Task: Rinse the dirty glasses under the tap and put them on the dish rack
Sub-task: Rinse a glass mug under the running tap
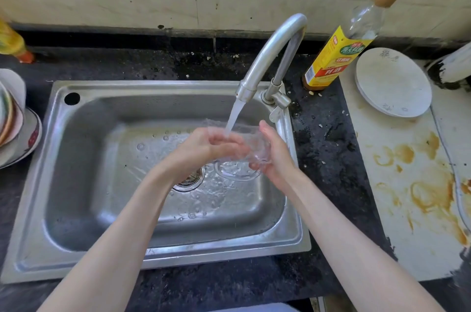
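While water runs from the steel tap [270,56], a clear glass [244,143] is held over the sink [76,158], near its right side and just above the drain [188,179]. The glass is tilted, its long axis lying roughly left to right: the mouth is pointed up-left toward the stream, the base down-right. The stream is received at the mouth. The glass is cupped by the right hand [275,156], fingers curled under its base end. The left hand [204,146] is pressed to the rim end, fingers curled around or into the mouth; which cannot be told through the glass and water. A sauce bottle [339,51] is stood behind the tap on the dark counter [318,148]. White plates [392,82] are seen at right, stacked bowls [15,120] at left.
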